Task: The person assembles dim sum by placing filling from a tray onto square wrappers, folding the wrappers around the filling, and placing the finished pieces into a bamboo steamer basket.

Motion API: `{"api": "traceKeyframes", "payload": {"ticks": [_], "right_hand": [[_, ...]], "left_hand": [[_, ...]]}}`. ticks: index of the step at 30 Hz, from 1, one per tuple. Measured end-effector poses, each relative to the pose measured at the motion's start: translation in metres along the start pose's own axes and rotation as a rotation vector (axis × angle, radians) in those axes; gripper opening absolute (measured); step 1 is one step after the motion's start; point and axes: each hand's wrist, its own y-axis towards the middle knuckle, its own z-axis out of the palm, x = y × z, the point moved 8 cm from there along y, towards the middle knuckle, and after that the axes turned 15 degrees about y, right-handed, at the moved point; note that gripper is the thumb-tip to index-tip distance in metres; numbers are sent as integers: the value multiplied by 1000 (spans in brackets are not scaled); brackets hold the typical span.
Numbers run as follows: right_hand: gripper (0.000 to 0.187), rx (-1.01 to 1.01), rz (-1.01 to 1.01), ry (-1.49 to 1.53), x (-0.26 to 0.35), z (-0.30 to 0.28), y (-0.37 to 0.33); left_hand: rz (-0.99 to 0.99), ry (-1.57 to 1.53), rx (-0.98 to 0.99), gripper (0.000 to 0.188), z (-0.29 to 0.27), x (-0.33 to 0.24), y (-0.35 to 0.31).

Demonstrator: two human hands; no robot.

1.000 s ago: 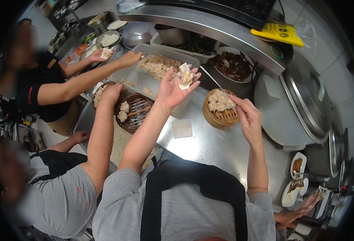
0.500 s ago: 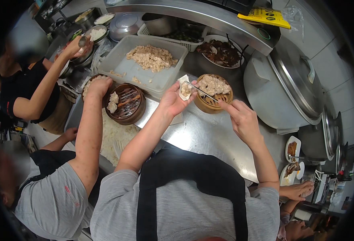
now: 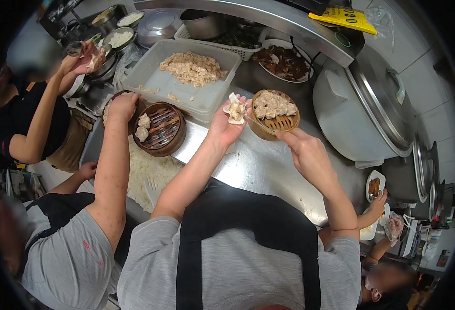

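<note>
A dumpling (image 3: 235, 109), its pale wrapper gathered partway up around a lump of filling, rests in the fingers of my left hand (image 3: 222, 125). My right hand (image 3: 307, 157) grips a thin metal spreader (image 3: 261, 124), whose tip reaches the filling or the wrapper's edge; which, I cannot tell. Just beyond stands a light bamboo steamer (image 3: 263, 132), with several filled dumplings (image 3: 274, 105) packed over its far part and bare slats nearer me. A translucent plastic tub (image 3: 145, 70) of pale minced filling (image 3: 194, 68) sits at the far left of my hands.
A dark bamboo steamer (image 3: 161, 149) holds a few dumplings beside a co-worker's arm (image 3: 114, 170). A large lidded metal pot (image 3: 336, 121) stands on the right. Farther back are a bowl of dark food (image 3: 284, 67) and an overhead metal shelf (image 3: 268, 28). Other people work on both sides.
The wrapper's edges have come up around the filling in my left hand. My right hand has shifted slightly down and left. At the right, a co-worker's hand has reached to the small plates.
</note>
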Motion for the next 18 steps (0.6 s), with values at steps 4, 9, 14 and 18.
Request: {"api": "traceKeyframes", "payload": {"ticks": [4,9,14,18], "right_hand": [[37,23,-29,-146,7,-2,2],[37,34,-55,-220,18,-14,2],[34,22,-36,-223,12,-10,3],[33,53,-70,-252,21,-9,6]], "left_hand": [[59,147,-31,23,-7,-1,8],[17,-7,25,27,-13,5,14],[-36,-34,-16,28,6,13,0],[-114,-239,384,30,-18,20,31]]}}
